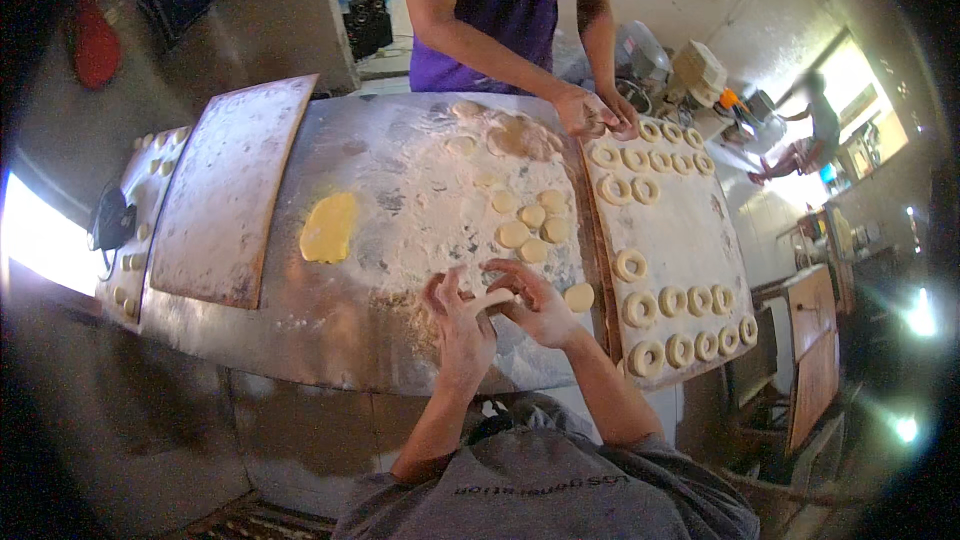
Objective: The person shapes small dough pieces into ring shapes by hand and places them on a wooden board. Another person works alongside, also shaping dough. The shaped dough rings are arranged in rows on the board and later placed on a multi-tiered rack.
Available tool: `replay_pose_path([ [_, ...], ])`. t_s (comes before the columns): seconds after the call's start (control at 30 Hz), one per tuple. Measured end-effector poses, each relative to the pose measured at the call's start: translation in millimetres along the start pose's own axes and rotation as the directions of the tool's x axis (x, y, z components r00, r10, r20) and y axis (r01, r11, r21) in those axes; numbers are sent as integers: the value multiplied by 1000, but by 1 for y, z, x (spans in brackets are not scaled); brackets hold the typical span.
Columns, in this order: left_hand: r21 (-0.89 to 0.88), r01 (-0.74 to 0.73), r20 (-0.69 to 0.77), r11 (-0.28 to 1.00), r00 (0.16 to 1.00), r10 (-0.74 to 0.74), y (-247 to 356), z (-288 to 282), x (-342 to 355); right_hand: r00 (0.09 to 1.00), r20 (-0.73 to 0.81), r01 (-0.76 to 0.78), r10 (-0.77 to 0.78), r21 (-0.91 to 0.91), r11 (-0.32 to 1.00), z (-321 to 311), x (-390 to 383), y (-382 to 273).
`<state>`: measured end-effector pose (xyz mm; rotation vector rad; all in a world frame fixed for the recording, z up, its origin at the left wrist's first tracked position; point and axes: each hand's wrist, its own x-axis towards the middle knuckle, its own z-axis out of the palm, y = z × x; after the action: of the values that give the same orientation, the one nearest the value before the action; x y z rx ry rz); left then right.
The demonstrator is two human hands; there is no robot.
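My left hand (pixel 462 330) and my right hand (pixel 535 312) hold a pale piece of dough (pixel 494 300) between them over the floury steel table (pixel 380 340), their fingers curved. Several flat dough rounds (pixel 513 233) lie just beyond my hands, with another round (pixel 578 297) beside my right hand. A yellow slab of dough or fat (pixel 328 227) lies to the left on the metal. To the right, a board (pixel 668 240) bears rows of dough rings (pixel 641 308) along its far and near ends.
A co-worker in purple (pixel 480 30) stands opposite, both hands (pixel 595 112) at the board's far corner. An empty-looking metal sheet (pixel 220 190) and another tray with dough pieces (pixel 140 240) lie left. Containers (pixel 700 75) sit behind; another person (pixel 815 125) is at the far right.
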<state>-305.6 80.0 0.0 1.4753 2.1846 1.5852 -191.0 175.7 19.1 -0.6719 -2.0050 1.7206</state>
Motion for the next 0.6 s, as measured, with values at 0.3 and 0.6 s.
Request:
replay_pose_path([
  [0.3,-973,52,10,224,983,-182,28,43,-2,972,-233,10,22,133,991,-21,-21,-27],
  [0.6,-505,-4,151,863,984,93,81,116,10,992,-125,109,-32,673,732,-114,-73,-39],
])
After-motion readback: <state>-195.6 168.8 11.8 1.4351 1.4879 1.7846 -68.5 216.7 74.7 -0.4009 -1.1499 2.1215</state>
